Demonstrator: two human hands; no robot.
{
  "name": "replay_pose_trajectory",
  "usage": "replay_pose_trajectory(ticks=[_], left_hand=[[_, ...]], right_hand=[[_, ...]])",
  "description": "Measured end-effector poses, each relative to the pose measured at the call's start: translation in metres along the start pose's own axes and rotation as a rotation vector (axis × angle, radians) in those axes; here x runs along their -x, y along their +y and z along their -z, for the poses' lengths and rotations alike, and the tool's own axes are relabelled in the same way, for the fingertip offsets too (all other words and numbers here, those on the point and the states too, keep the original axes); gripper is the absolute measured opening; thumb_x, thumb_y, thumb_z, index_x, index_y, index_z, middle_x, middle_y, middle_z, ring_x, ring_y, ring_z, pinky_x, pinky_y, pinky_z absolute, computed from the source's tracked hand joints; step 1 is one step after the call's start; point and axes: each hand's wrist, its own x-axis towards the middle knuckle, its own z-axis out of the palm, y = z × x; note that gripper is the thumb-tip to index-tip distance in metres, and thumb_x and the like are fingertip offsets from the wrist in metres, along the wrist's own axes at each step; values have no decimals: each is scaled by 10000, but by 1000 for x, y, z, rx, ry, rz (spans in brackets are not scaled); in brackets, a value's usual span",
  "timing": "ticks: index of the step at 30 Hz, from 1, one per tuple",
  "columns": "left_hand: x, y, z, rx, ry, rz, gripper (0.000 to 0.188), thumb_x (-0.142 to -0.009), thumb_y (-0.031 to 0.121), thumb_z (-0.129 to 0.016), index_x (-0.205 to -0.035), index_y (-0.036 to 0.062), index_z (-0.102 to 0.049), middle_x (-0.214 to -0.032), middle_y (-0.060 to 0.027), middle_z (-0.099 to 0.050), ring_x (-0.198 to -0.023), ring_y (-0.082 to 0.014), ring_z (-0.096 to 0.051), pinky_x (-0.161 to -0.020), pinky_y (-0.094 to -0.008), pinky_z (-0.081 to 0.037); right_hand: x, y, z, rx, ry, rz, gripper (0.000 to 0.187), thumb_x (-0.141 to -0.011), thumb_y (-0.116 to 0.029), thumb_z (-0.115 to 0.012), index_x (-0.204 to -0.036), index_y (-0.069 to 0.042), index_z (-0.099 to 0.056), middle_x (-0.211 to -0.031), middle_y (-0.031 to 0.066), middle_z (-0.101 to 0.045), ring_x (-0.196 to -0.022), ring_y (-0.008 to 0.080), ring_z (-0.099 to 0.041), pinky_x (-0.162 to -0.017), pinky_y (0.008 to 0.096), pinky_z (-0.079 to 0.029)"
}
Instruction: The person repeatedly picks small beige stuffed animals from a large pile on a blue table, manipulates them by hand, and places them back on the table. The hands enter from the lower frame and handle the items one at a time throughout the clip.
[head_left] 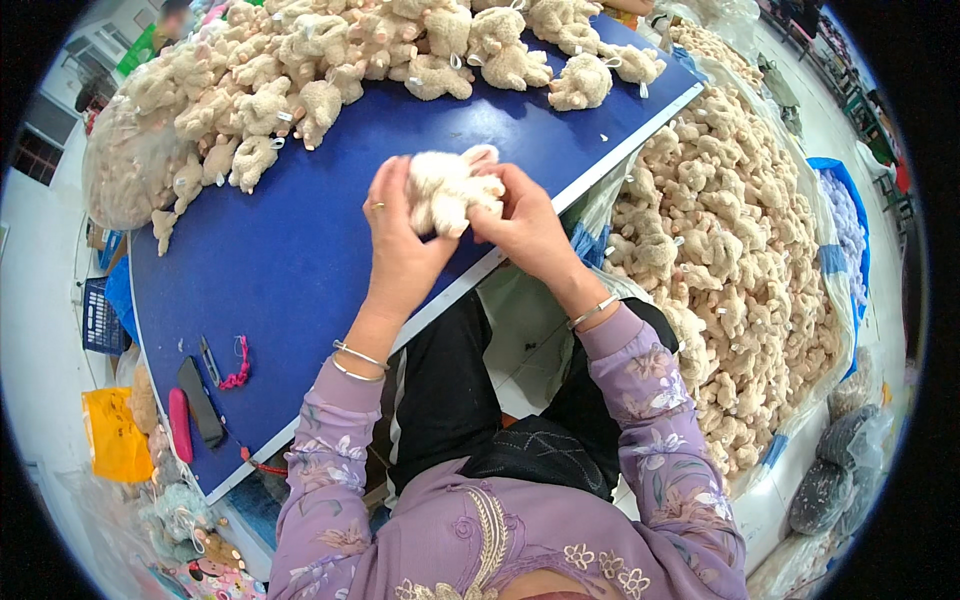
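Between my two hands, over the near edge of the blue table (300, 230), is a small cream plush toy (440, 190) with a pinkish ear. My left hand (395, 230) grips its left side, thumb toward me. On the other side my right hand (525, 215) pinches it near the ear and a limb. Parts of the toy are covered by my fingers. Beyond my hands, a big heap of similar plush toys (320, 50) covers the far part of the table, several with white loop tags.
At my right stands a large open sack (730, 260) full of the same toys. Thread snips (209, 362), a dark flat case (200, 402), a pink case (180, 425) and a pink cord (238, 370) lie at the table's left corner. A blue basket (100, 315) stands beyond.
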Motion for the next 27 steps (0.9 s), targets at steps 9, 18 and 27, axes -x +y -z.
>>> replay_pose_trajectory(ticks=[9, 18, 27], left_hand=[[3, 2, 3, 1439, -289, 674, 474, -952, 259, -598, -1341, 53, -423, -1228, -46, -554, -997, -122, -586, -772, -260, -490], [-4, -9, 2, 1368, -58, 704, 279, -973, 131, -550, -1237, 50, -513, -1110, -54, -621, -872, -95, -612, -604, -225, -499], [-1, -19, 2, 1218, -146, 713, 287, -977, 170, -544, -1249, 84, -518, -1068, -27, -635, -821, -85, -621, -578, -213, -499]], right_hand=[[3, -10, -5, 129, -44, 238, 346, -785, -18, -550, -1130, -6, -519, -1038, 93, -597, -956, 147, -564, -877, 305, -463], [0, -5, -8, 263, 85, 227, 396, -821, -122, -740, -1101, 10, -493, -727, 30, -604, -600, 54, -554, -544, 213, -461], [2, -10, 5, 472, -25, 357, 227, -836, -90, -706, -1023, -24, -596, -750, 48, -606, -635, 120, -585, -597, 248, -490]])
